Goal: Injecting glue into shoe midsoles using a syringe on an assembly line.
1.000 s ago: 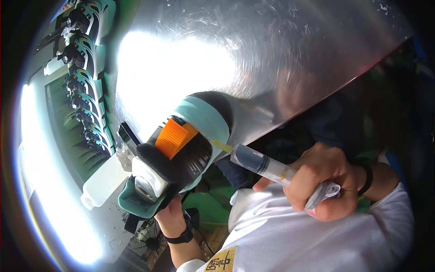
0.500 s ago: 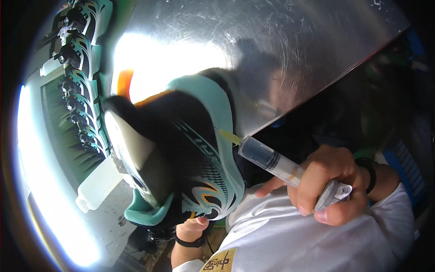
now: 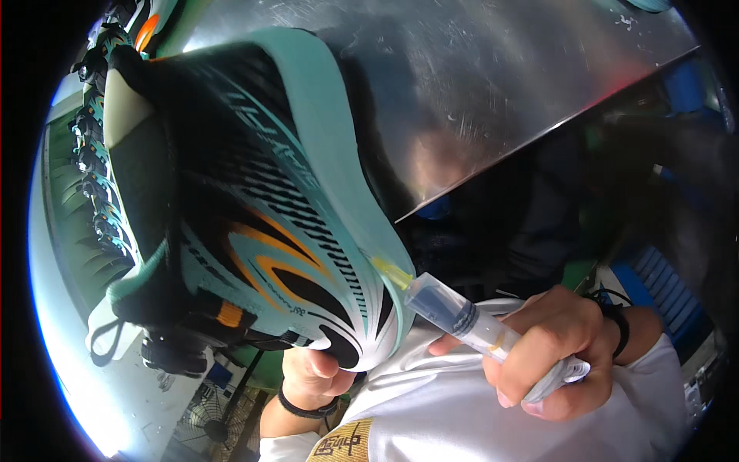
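Note:
A black and teal shoe (image 3: pixel 254 192) with orange and white curved stripes fills the left middle. Its toe is tipped toward my body. My left hand (image 3: pixel 312 376) grips it from beneath, the fingers partly hidden behind the upper. In my right hand (image 3: pixel 550 350) is a clear syringe (image 3: pixel 454 308), with the fist wrapped round its barrel and plunger end. The syringe's yellow-green needle tip (image 3: pixel 391 272) meets the seam between the shoe's upper and its teal sole. A forefinger of that hand points out beneath the barrel.
A shiny metal tabletop (image 3: pixel 500 69) lies beyond the shoe, its edge running diagonally. Several similar shoes (image 3: pixel 92 146) stand in a row at far left, beside a bright light strip. A black fan (image 3: pixel 208 420) sits low left. Blue slatted plastic (image 3: pixel 662 285) is at right.
The shoe has come closer and larger in view, turning so more of its side shows. The syringe has shifted slightly down along the sole seam with my right hand.

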`<state>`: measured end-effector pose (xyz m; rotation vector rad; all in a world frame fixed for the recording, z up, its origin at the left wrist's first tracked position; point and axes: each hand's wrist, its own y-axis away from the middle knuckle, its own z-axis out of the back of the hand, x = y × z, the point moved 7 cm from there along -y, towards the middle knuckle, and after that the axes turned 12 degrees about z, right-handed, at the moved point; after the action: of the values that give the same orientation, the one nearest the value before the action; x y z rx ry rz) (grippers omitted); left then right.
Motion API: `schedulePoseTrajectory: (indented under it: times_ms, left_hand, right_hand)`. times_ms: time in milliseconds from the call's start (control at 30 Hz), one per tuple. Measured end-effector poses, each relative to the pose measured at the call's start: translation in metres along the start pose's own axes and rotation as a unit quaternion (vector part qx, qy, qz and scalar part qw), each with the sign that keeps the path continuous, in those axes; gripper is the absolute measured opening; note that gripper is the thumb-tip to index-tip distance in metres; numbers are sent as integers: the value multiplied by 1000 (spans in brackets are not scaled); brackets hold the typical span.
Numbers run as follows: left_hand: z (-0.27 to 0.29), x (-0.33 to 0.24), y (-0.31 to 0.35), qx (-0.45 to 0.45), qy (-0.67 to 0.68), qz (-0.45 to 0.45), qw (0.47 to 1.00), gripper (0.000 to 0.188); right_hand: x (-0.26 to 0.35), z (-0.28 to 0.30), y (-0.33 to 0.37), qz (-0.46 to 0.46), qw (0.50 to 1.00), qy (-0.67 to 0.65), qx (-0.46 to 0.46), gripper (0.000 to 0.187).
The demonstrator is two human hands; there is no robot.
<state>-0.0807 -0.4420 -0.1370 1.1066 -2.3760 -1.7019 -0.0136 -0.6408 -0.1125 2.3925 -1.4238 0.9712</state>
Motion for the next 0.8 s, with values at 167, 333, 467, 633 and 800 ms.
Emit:
schedulePoseTrajectory:
  times_ms: [167, 333, 467, 633, 800]
  left_hand:
    - [-9, 2, -7, 4, -76, -3, 997, 75]
    - [-19, 5, -8, 11, -70, -5, 997, 77]
    - [-36, 5, -13, 28, 12, 15, 999, 77]
    - [-49, 5, -21, 32, -48, 42, 997, 77]
    - [-82, 4, -33, 151, 7, -10, 988, 79]
  right_hand:
    - [8, -1, 13, 16, 999, 10, -35, 16]
    - [17, -4, 20, 17, 999, 18, -26, 16]
    - [26, -5, 25, 27, 999, 29, -19, 16]
    - [36, -10, 30, 20, 998, 56, -21, 18]
    - [50, -20, 41, 50, 994, 85, -42, 19]
